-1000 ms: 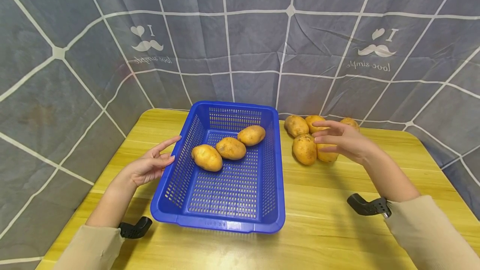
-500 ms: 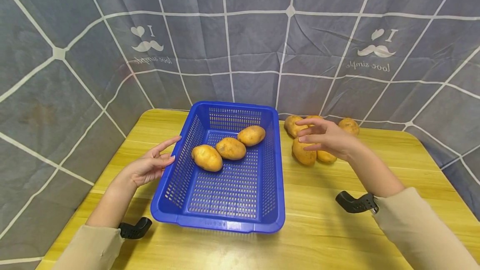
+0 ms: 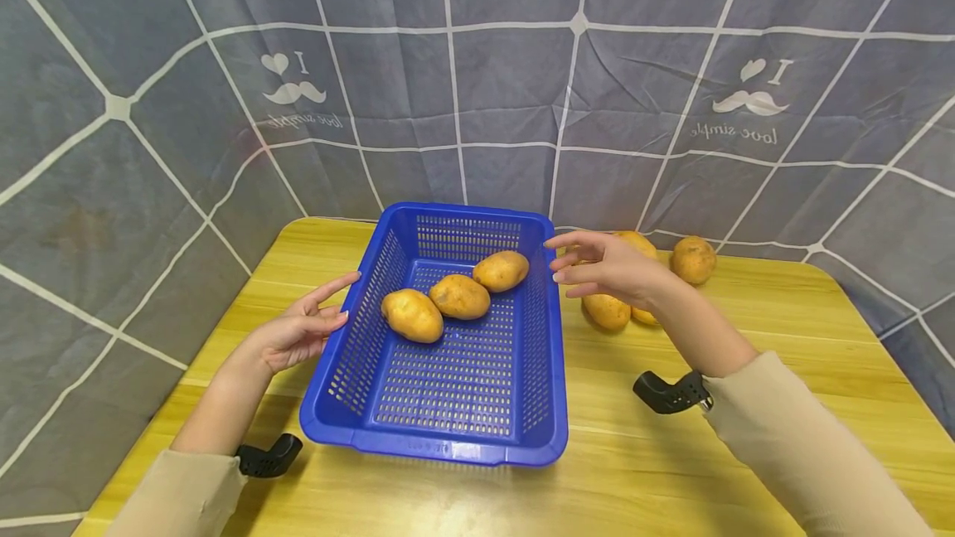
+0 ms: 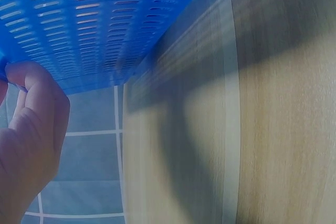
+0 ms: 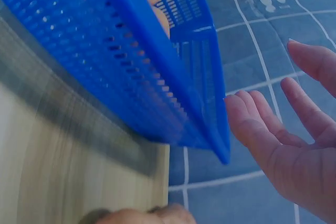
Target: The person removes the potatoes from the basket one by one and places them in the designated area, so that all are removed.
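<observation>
A blue plastic basket (image 3: 466,447) with slotted walls stands on the table with three potatoes (image 3: 459,297) in a slanting row inside. My left hand (image 3: 294,338) is at its left rim, thumb and fingers holding the edge; in the left wrist view the hand (image 4: 34,124) touches the rim with bent fingers. My right hand (image 3: 608,268) hovers beside the far right rim, its fingers parted and holding nothing. In the right wrist view this hand (image 5: 283,129) is just outside the basket wall (image 5: 152,40). Beneath it, more potatoes (image 3: 606,313) are partly hidden.
A single potato (image 3: 694,260) lies to the right of the pile, near the table's back edge. The wooden table (image 3: 671,479) meets a grey tile-patterned cloth (image 3: 507,89) behind it. Black wrist mounts (image 3: 671,394) stick out from both sleeves.
My right hand has moved left from above the potato pile to the basket's right rim, uncovering the lone potato. The left hand, basket and potatoes inside have stayed put.
</observation>
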`<state>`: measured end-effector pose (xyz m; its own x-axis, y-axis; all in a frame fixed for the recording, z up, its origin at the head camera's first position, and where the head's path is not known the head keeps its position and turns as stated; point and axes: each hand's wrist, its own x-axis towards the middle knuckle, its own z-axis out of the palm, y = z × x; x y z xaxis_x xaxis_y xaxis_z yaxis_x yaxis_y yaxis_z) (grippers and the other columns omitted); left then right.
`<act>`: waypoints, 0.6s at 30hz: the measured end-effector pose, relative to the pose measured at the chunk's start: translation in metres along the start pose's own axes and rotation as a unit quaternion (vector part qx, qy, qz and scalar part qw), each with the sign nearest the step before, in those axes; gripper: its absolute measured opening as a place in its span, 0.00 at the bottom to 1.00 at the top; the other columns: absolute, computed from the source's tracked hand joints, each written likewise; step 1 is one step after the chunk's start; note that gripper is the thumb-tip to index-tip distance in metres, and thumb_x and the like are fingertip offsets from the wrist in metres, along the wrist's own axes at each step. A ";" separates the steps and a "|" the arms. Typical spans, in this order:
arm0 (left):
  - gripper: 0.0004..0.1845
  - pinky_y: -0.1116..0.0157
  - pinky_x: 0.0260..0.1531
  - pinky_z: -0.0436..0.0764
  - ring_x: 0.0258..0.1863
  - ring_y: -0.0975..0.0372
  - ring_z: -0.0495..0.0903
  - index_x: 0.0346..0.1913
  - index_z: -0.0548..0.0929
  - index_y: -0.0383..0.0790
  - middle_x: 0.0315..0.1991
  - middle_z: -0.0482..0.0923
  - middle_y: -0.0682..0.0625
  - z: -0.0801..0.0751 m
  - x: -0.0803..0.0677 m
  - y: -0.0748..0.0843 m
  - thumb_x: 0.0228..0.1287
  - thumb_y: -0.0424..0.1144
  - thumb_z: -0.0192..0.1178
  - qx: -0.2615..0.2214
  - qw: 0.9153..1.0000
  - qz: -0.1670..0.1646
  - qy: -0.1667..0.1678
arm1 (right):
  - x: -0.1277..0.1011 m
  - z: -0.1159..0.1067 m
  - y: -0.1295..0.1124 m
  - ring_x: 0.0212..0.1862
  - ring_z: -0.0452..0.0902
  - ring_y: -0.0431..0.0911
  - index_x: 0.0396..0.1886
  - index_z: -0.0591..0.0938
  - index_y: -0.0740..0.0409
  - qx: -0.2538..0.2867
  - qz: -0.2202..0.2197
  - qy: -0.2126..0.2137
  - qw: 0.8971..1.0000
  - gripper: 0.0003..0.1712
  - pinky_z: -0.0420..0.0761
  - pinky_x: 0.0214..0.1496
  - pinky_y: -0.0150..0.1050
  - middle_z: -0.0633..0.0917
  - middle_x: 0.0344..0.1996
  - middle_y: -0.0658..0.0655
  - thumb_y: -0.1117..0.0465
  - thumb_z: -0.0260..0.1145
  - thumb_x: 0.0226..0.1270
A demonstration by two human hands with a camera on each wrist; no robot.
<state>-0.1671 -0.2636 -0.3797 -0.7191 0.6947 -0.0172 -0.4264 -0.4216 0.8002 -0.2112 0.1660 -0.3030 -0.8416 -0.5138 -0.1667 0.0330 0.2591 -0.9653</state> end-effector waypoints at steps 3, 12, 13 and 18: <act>0.29 0.60 0.46 0.80 0.47 0.54 0.80 0.63 0.70 0.54 0.51 0.75 0.41 0.000 0.000 0.000 0.69 0.20 0.38 -0.004 1.000 -0.001 0.001 | 0.007 0.009 -0.005 0.46 0.77 0.51 0.64 0.64 0.67 0.006 0.000 -0.008 1.000 0.31 0.80 0.50 0.49 0.73 0.49 0.67 0.71 0.62 0.60; 0.30 0.60 0.46 0.80 0.47 0.54 0.80 0.63 0.70 0.55 0.51 0.75 0.41 0.000 0.000 0.000 0.69 0.20 0.37 -0.006 1.000 -0.003 0.010 | 0.032 0.041 -0.016 0.46 0.77 0.51 0.63 0.67 0.64 0.004 0.005 -0.034 0.999 0.32 0.79 0.51 0.50 0.73 0.50 0.69 0.72 0.64 0.58; 0.30 0.60 0.46 0.80 0.47 0.53 0.80 0.63 0.70 0.55 0.51 0.75 0.41 0.000 0.000 0.000 0.69 0.20 0.37 -0.006 1.000 -0.003 0.011 | 0.035 0.043 -0.016 0.47 0.77 0.52 0.63 0.68 0.63 0.000 0.006 -0.037 0.999 0.31 0.79 0.51 0.50 0.73 0.52 0.70 0.71 0.64 0.58; 0.30 0.59 0.46 0.80 0.47 0.53 0.79 0.63 0.70 0.55 0.51 0.75 0.42 0.000 0.000 0.000 0.69 0.20 0.37 -0.006 1.000 -0.003 0.014 | 0.049 0.054 -0.015 0.46 0.77 0.52 0.62 0.69 0.61 -0.020 0.010 -0.037 0.999 0.31 0.79 0.51 0.50 0.73 0.51 0.69 0.70 0.66 0.57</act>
<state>-0.1672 -0.2639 -0.3800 -0.7313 0.6809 -0.0395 -0.4377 -0.4242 0.7927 -0.2241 0.0924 -0.3076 -0.7991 -0.5662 -0.2022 0.0275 0.3015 -0.9531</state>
